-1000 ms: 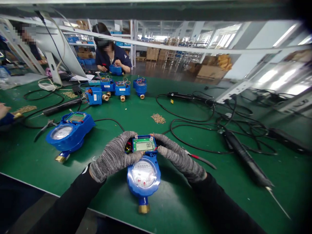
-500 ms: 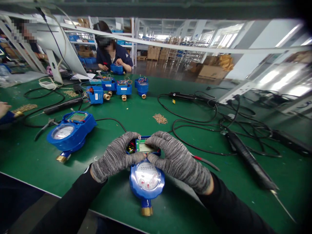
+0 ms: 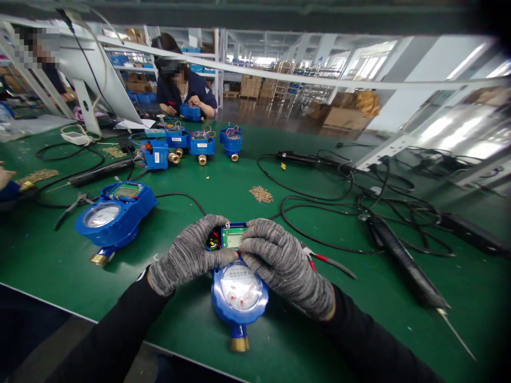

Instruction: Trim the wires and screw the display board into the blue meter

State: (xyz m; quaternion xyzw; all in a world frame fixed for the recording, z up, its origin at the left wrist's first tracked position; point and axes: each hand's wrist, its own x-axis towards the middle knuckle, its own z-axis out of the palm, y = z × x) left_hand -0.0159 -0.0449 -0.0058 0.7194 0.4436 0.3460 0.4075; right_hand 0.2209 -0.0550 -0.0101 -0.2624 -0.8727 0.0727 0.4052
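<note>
A blue meter (image 3: 239, 292) with a round dial and a brass end lies on the green table in front of me. Its open box, at the far end, shows a green circuit board (image 3: 232, 239) and some wires. My left hand (image 3: 189, 255), in a grey knit glove, grips the left side of the box, thumb at its near edge. My gloved right hand (image 3: 283, 260) is curled over the right side of the board, its fingertips hidden in part. A second blue meter (image 3: 115, 213) stands to the left.
Several blue meters (image 3: 202, 143) stand further back. Small screws (image 3: 261, 194) lie in a pile mid-table. Red-handled pliers (image 3: 329, 260), cables and a black electric screwdriver (image 3: 403, 260) are at the right; other pliers (image 3: 74, 207) at the left. A person (image 3: 186, 90) works across the table.
My right hand has shifted slightly, its fingers more bent over the board, and more of the red-handled pliers shows behind it. My left hand keeps its grip.
</note>
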